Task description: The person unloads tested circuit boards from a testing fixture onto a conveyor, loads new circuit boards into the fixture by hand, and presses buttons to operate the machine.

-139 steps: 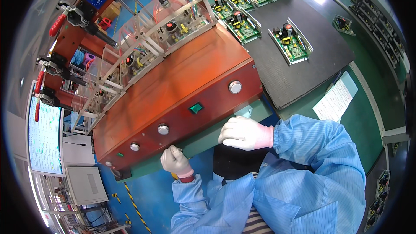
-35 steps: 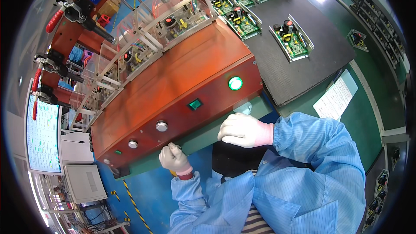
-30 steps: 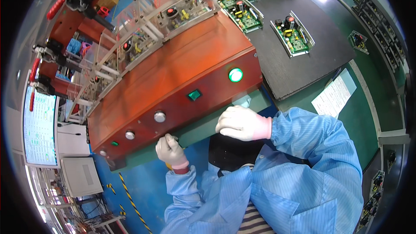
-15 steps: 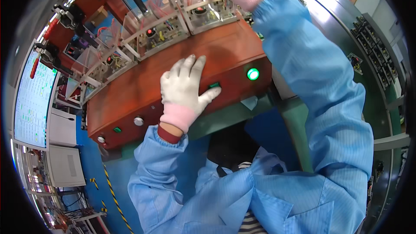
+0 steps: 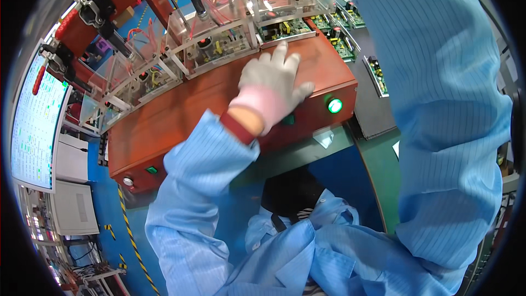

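My left hand [image 5: 271,83], in a white glove with a pink cuff, is open, fingers spread over the top of a long reddish-brown fixture box [image 5: 186,107]. Whether it presses on the surface I cannot tell. Its fingertips point toward a circuit board [image 5: 285,30] in the nearest clear-covered station. A lit green button [image 5: 335,106] glows on the box's front, right of the hand. My right sleeve [image 5: 438,77] stretches up along the right side and leaves through the top edge, so my right hand is out of sight.
Clear plastic covers [image 5: 222,8] with wiring line the back of the box. Toggle clamps with red handles [image 5: 64,26] stand at the far left, near a monitor [image 5: 38,126]. More circuit boards [image 5: 341,44] lie right of the box, one [image 5: 376,74] on a dark surface.
My left hand has moved right and away from me along the box top. My right hand has gone out through the top edge, its forearm swinging up and right.
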Available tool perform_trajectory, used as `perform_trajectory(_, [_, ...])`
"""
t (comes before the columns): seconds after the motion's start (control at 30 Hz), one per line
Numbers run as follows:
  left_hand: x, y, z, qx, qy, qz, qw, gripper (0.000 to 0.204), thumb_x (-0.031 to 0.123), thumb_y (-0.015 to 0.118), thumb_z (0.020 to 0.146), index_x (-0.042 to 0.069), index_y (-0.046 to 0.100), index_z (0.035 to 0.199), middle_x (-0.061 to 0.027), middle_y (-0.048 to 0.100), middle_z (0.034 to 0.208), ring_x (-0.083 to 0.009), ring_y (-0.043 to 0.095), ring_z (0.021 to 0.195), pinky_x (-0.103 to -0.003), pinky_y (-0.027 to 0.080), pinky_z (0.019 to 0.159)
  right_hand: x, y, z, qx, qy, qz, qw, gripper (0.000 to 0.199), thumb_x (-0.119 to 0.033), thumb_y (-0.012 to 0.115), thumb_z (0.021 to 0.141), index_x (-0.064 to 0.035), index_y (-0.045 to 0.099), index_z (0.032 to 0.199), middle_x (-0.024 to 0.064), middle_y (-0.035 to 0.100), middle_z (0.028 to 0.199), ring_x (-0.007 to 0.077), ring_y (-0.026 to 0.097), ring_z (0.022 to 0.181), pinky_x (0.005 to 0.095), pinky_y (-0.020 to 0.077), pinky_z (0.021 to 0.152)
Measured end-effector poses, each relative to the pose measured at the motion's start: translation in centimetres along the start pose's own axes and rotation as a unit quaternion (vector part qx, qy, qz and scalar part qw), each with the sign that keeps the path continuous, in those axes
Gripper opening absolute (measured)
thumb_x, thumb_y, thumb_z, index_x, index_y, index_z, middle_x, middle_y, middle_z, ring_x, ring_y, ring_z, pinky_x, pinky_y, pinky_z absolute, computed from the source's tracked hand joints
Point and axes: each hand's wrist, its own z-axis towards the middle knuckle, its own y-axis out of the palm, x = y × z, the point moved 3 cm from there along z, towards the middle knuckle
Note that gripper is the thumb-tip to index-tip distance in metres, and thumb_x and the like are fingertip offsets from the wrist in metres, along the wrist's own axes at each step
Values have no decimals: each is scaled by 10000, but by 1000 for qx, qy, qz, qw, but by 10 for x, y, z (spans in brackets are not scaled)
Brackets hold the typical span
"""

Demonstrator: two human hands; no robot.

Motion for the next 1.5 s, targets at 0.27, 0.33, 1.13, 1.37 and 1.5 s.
perform_trajectory(0.27, [8,10,26,12,-52,-35,998,581,526,559,1009,101,585,1405,-177,450,1612,-342,718,1007,-440,578,765,0,-101,-88,-267,-31,157,950,287,-293,638,1028,-51,678,1178,88,739,953,220,686,771,370,560,692])
perform_trajectory(0.33, [11,12,13,16,-55,-34,998,571,513,562,1011,103,584,1407,-176,465,1598,-338,719,1008,-432,580,764,-4,-116,-118,-337,-41,201,919,262,-287,647,1032,-61,680,1160,72,743,944,198,689,755,363,562,667])
perform_trajectory(1.13, [103,-26,-113,70,125,-249,958,337,382,657,957,75,719,1083,-114,749,1046,-338,718,899,-428,576,789,-25,31,-257,-560,-71,233,792,588,-547,539,939,-26,781,1066,202,777,1054,402,734,958,466,561,874])
perform_trajectory(1.37, [153,-19,-100,57,172,-311,933,318,371,652,952,77,707,1061,-115,742,1023,-336,709,872,-428,568,761,11,-33,-254,-522,-73,108,843,560,-513,540,961,-8,768,1042,214,771,1040,420,725,957,467,557,886])
perform_trajectory(1.5, [165,-24,-92,90,157,-325,928,308,365,650,950,78,700,1048,-116,737,1010,-335,704,856,-428,563,745,49,-60,-262,-474,-43,133,870,542,-489,537,971,8,739,1055,230,754,1075,415,715,977,455,550,902])
